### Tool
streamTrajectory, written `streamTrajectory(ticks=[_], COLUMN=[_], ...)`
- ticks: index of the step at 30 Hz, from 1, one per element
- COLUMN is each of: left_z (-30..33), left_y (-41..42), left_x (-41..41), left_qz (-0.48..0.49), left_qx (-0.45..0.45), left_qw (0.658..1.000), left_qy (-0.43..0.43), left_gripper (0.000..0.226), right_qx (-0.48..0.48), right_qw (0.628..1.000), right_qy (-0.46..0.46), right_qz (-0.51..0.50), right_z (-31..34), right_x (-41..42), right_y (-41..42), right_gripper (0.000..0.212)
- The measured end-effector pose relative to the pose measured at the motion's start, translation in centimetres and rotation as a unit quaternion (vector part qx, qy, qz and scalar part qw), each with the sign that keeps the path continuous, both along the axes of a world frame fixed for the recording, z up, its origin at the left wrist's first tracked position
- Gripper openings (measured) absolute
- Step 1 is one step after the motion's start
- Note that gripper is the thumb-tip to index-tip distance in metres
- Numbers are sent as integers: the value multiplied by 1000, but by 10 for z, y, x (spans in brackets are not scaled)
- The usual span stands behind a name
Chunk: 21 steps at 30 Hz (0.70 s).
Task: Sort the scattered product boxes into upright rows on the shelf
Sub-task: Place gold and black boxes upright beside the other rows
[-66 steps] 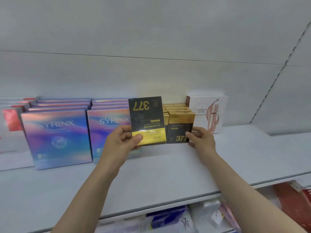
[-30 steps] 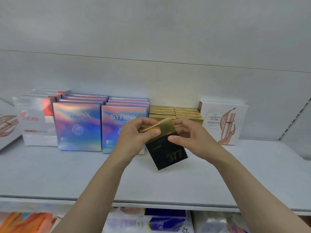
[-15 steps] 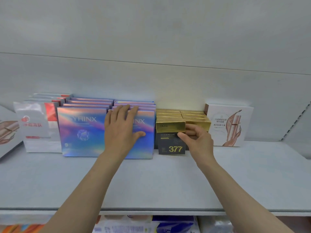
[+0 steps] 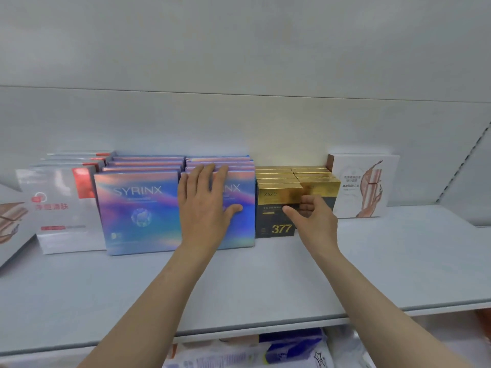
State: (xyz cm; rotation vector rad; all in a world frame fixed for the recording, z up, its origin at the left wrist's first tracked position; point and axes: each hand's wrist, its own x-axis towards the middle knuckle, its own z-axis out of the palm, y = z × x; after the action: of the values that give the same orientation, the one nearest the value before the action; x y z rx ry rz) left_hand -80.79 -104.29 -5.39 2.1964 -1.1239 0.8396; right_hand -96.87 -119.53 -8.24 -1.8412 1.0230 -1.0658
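Right hand point(image 4: 312, 221): thumb and curled fingers pinch the right edge of the front black-and-gold "377" cardboard box point(image 4: 276, 211), which stands upright on the pale grey shelf point(image 4: 265, 282), heading a row of gold-topped boxes point(image 4: 295, 174). Left hand point(image 4: 204, 205): flat, fingers straight, pressing the front iridescent "SYRINX" box point(image 4: 240, 229) just beside it. Further upright rows: a second SYRINX row point(image 4: 138, 211), white-and-red boxes point(image 4: 61, 208) left, a white illustrated box point(image 4: 364, 185) right.

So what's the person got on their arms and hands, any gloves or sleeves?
Nothing that shows. The left hand and right hand are bare, with no gloves, rings or watch visible. Both forearms are bare up to the picture's lower edge, so no sleeve appears.
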Motion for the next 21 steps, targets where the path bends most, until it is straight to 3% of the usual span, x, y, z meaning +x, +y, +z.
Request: streamTrajectory(ticks=[6,16,21], left_z=[-1,5,21], left_y=[1,3,29], left_x=[2,0,0], left_qz=[0,-6,-58], left_qx=[11,72,77], left_qw=[1000,997,993], left_qy=[-10,14,66], left_gripper=[87,88,81], right_qx=[-4,-5,-109], right_qw=[999,995,976], right_qy=[11,81,157], right_qz=[-38,-55,-105], right_z=[-6,1,39], right_x=[10,12,-4], right_y=[9,22,37], right_gripper=[47,45,45])
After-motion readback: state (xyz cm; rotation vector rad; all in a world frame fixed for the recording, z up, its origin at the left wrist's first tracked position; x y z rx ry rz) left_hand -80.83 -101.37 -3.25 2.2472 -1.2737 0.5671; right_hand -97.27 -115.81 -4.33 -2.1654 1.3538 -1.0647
